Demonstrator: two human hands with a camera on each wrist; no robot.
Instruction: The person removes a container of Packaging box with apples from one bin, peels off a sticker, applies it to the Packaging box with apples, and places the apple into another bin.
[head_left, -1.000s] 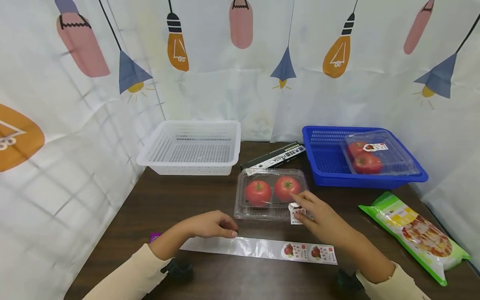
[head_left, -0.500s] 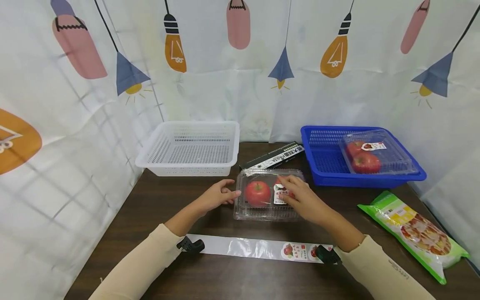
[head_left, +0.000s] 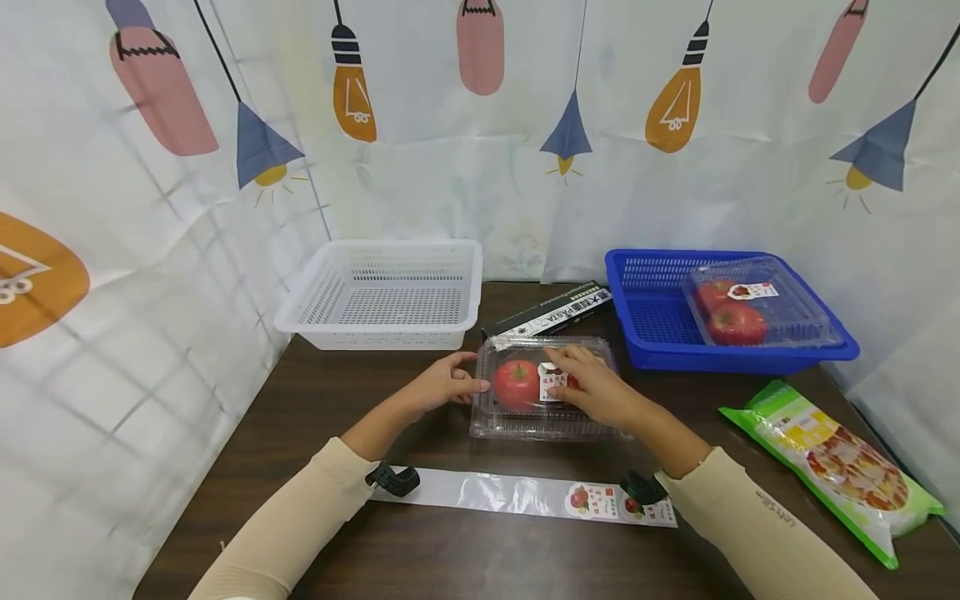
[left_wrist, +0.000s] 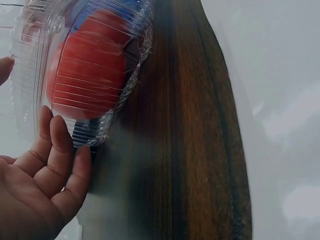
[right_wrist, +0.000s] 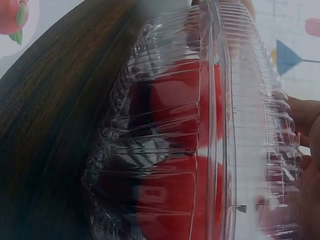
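Note:
A clear plastic clamshell box [head_left: 510,427] with two red fruits lies in the middle of the dark table. My right hand [head_left: 600,392] is over its right half and pinches a white fruit label [head_left: 552,382] by its right edge, thumb below and forefinger above. The label overlaps the lid between the red fruit [head_left: 516,385] on the left and the other, partly hidden by the hand. At the box's left end, my left hand [head_left: 442,387] rests its fingertips on the side, thumb at the lid edge. In the left wrist view its fingers [left_wrist: 60,140] look loosely extended against the plastic.
A label strip [head_left: 495,492] with two stickers lies in front. Behind are a white basket [head_left: 382,337], a dark pasta box [head_left: 555,312] and a blue basket [head_left: 637,354] holding another labelled fruit box [head_left: 787,321]. A green food bag [head_left: 847,467] lies at right.
The left hand has come from the strip to the box's left end. My right hand has carried the label from the box's front right corner leftward over the lid.

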